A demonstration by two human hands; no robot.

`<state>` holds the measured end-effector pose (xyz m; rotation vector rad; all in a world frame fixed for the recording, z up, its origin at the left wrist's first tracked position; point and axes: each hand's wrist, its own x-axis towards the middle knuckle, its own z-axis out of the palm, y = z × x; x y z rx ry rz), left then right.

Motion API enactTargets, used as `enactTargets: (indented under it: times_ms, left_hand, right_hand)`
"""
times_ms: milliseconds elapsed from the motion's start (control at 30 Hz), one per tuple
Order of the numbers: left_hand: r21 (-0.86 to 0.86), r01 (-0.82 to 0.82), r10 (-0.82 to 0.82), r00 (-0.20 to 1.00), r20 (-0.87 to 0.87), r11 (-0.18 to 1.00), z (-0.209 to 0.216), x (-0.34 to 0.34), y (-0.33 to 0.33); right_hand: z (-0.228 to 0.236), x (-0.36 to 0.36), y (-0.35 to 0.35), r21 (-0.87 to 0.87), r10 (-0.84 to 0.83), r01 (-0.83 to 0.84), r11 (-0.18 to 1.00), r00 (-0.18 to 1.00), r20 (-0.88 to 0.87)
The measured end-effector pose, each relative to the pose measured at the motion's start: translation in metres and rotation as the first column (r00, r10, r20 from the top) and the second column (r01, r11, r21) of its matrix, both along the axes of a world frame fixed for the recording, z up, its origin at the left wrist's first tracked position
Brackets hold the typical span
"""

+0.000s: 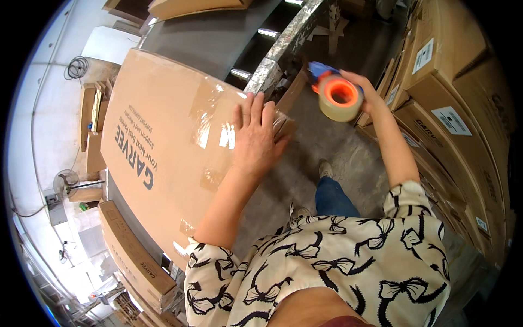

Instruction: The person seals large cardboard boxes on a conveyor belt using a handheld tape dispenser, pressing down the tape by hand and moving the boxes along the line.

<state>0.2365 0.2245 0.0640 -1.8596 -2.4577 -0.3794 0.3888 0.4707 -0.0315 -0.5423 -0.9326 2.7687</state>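
Note:
A large flat cardboard box [169, 125] lies on the conveyor at my left, with strips of clear shiny tape along its near edge. My left hand [255, 133] rests on the box at that edge, palm down, fingers stretched out toward the corner. Off to the right, over the floor, my right hand [366, 90] grips a tape dispenser [326, 73] with blue and orange parts. A roll of clear tape [340, 113] on an orange core sits in it. The dispenser is held apart from the box and looks slightly blurred.
Stacked cardboard boxes [430, 103] with white labels rise close on my right. The conveyor's metal side rail [267, 73] runs past the box's corner. Another long box [133, 248] lies at the lower left; a fan [66, 182] stands by the wall.

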Motion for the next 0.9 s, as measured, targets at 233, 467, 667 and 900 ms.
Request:
enactTargets:
  times_ms: [233, 467, 667, 900]
  left_hand:
    - [-0.007, 0.005, -0.004, 0.989, 0.149, 1.000, -0.006, -0.009, 0.025]
    - [-0.001, 0.083, -0.082, 0.986, 0.147, 0.997, -0.002, -0.021, 0.026]
    - [-0.946, 0.129, 0.052, 0.987, 0.151, 0.296, 0.028, -0.039, 0.140]
    - [-0.472, 0.050, -0.019, 0.997, 0.070, 0.880, 0.022, -0.100, 0.067]
  right_hand:
    - [-0.037, -0.080, 0.020, 0.334, 0.459, -0.472, 0.816, 0.880, 0.123]
    - [-0.032, 0.068, -0.120, 0.554, 0.250, -0.216, 0.804, 0.968, 0.015]
    - [0.016, 0.007, -0.088, 0.794, 0.390, -0.455, 0.404, 0.870, 0.300]
    - [-0.007, 0.031, -0.075, 0.549, 0.403, -0.418, 0.724, 0.902, 0.155]
